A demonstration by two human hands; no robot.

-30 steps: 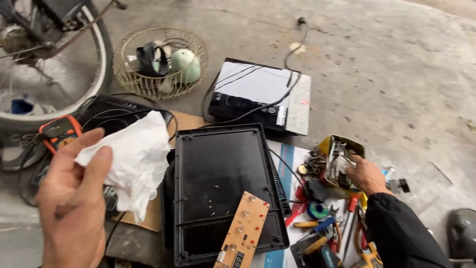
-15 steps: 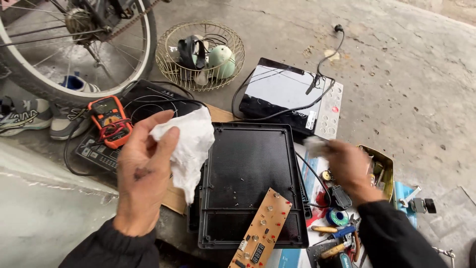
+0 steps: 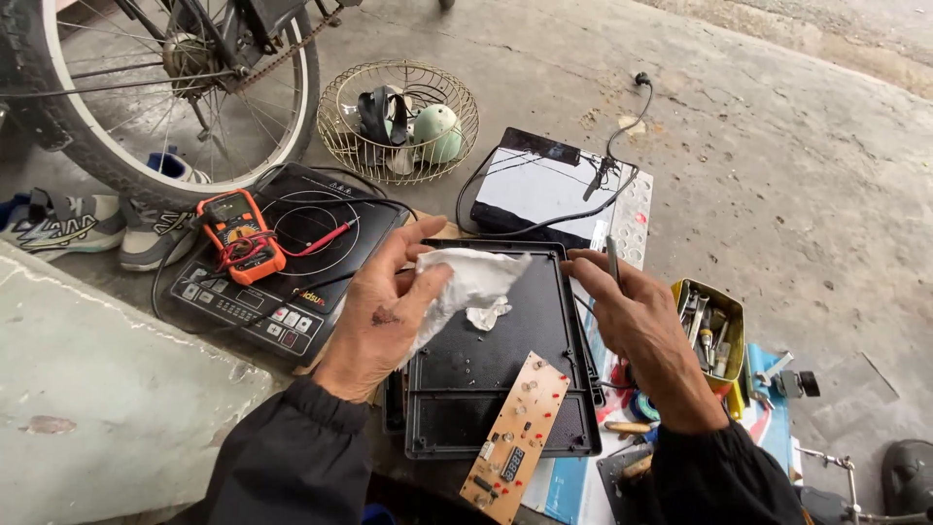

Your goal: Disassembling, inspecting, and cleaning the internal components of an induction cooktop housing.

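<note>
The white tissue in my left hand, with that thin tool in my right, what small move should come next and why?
Probably bring the tool's tip to the white tissue and wipe it. The left hand holds the tissue spread over the black tray, and the right hand pinches the tool just beside it, tip up and apart from the tissue.

Single head-worn camera, angled steeply down and forward, close over black cooktop casing (image 3: 491,340) on concrete floor (image 3: 777,146).
</note>
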